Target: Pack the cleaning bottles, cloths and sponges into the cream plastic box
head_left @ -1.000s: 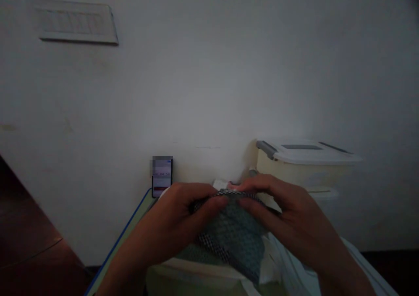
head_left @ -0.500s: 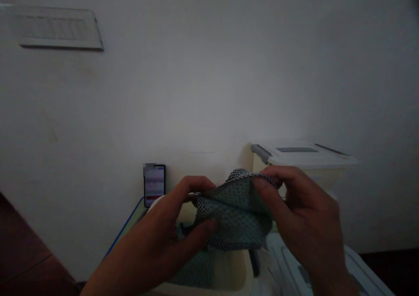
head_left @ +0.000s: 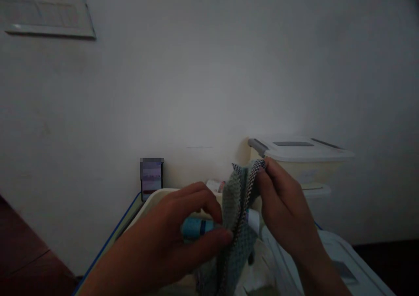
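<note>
A grey-green textured cloth [head_left: 231, 200] with black-and-white checked edging hangs folded between my hands. My right hand [head_left: 284, 204] pinches its upper right edge between thumb and fingers. Lower down, my left hand [head_left: 183, 230] has thumb and forefinger closed on the cloth's left side. Behind the cloth and my left fingers, a blue cylindrical item [head_left: 193, 228] shows in part, and a white piece [head_left: 253, 220] sticks out on the cloth's other side; whether they are one object I cannot tell. A cream bin [head_left: 160, 195] stands below, largely hidden by my left hand.
A phone [head_left: 152, 180] leans upright against the wall at the back left. A lidded cream storage box [head_left: 304, 165] is at the back right. A pale lid [head_left: 340, 261] lies at the lower right. Clear plastic [head_left: 262, 270] lies below the cloth.
The cloth has turned from spread sideways to hanging lengthwise, its lower end now further down. My right hand has shifted slightly left. The blue item and the white piece have come into view.
</note>
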`<state>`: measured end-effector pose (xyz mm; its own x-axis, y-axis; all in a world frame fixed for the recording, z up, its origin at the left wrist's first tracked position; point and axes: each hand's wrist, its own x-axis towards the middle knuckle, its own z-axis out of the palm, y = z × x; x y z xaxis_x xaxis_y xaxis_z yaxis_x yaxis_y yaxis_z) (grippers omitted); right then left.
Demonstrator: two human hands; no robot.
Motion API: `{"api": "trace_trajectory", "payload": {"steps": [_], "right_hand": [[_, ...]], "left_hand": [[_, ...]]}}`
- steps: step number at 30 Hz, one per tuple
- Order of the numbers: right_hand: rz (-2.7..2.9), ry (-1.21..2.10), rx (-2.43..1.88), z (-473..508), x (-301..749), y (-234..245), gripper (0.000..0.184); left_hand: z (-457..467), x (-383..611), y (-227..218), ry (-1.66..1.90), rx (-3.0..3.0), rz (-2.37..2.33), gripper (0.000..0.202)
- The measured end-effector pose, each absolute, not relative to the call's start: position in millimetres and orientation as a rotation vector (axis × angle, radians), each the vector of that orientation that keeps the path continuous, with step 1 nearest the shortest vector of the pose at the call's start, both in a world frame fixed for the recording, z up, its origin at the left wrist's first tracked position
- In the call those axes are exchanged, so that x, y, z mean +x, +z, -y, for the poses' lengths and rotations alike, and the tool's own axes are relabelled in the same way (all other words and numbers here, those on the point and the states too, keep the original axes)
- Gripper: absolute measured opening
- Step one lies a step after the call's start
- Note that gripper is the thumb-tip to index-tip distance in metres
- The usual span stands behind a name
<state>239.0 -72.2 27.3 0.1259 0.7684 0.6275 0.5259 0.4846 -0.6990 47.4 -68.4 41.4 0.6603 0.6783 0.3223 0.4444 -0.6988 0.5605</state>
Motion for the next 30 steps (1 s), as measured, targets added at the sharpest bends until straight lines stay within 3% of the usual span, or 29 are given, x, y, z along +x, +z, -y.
{"api": "trace_trajectory", "payload": {"steps": [7,13,17,24,28,30], "right_hand": [[1.547,0.191,-1.237,68.7,241.5,25.1,0.031],[1.533,0.591,-1.123,74.6,240.9,31.0,0.037],[1.476,0.64,-1.05,78.0,244.1,32.3,0.036],[1.598,0.606,-1.068,74.8,248.0,28.8,0.028],[1.578,0.795,-0.882,70.8,245.9,25.5,0.009],[1.598,0.87,-0.84,69.5,244.5,23.6,0.01]], "left_hand": [[70.2,50.6,39.9,0.556,2.383,-0.912,0.015],[66.5,52.0,31.8,0.633,2.458,-0.973,0.01],[63.6,49.7,33.9,0.719,2.462,-1.019,0.009],[55.7,43.8,36.2,0.903,2.182,-0.897,0.01],[53.7,42.6,36.6,0.914,2.039,-0.787,0.021],[54.8,43.0,37.1,0.891,2.035,-0.772,0.023]]}}
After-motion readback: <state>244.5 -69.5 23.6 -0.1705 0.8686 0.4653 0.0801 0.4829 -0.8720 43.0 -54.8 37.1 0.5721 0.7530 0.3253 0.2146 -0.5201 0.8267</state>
